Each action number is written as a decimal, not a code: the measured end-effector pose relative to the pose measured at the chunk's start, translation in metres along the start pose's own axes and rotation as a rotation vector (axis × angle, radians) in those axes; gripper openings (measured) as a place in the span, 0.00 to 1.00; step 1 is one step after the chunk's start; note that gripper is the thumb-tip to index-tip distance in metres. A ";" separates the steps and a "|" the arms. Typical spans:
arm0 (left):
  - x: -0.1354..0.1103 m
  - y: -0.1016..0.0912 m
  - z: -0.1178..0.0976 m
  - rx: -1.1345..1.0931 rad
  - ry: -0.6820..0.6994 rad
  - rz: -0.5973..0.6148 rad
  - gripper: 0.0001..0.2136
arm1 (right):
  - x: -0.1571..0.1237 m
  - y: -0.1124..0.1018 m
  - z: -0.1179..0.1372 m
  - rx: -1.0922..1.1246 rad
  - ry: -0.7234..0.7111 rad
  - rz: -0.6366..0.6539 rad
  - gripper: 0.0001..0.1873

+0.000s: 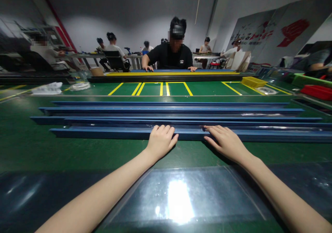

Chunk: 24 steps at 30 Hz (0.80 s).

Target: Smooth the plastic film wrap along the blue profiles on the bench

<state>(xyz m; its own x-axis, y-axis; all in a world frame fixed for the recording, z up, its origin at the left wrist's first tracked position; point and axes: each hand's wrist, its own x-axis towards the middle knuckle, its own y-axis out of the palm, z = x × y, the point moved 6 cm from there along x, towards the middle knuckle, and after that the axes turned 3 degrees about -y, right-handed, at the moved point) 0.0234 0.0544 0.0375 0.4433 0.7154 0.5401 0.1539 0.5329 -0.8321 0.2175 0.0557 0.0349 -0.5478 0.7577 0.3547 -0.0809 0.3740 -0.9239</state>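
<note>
Several long blue channel profiles lie side by side across the green table. My left hand grips the near wall of the nearest blue channel profile, its fingers curled over the top edge and its thumb lying along the near side. Farther right on the same profile, my right hand has its fingers over the edge and its thumb at the near face. The fingertips of both hands are partly hidden inside the channel. Just behind, another blue channel profile lies parallel and apart from my hands.
A clear plastic sheet covers the table's near side. Across the green table, a person in black touches another long profile beside yellow strips. A yellow tray, a red tray and white papers lie around.
</note>
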 end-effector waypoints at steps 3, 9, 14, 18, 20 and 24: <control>0.000 0.000 0.000 0.007 0.001 0.003 0.13 | 0.000 0.000 0.000 -0.003 -0.001 -0.006 0.18; 0.000 0.000 0.001 0.007 0.006 -0.004 0.13 | 0.000 -0.001 0.001 -0.013 -0.002 -0.006 0.18; 0.000 -0.001 0.000 0.004 0.010 -0.005 0.13 | 0.000 -0.001 0.001 -0.009 0.000 0.004 0.18; 0.000 -0.001 0.000 -0.008 0.011 -0.005 0.13 | 0.000 -0.001 0.001 -0.010 0.003 0.008 0.18; 0.000 -0.002 0.000 -0.007 0.010 -0.009 0.13 | 0.000 0.000 0.000 -0.010 0.006 0.014 0.19; 0.000 -0.002 -0.001 -0.002 0.015 -0.014 0.13 | 0.000 0.000 0.000 -0.012 0.003 0.017 0.18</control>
<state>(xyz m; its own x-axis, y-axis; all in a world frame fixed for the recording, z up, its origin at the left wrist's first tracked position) 0.0236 0.0532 0.0389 0.4540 0.7013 0.5496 0.1614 0.5419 -0.8248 0.2171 0.0554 0.0352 -0.5468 0.7654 0.3393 -0.0615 0.3674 -0.9280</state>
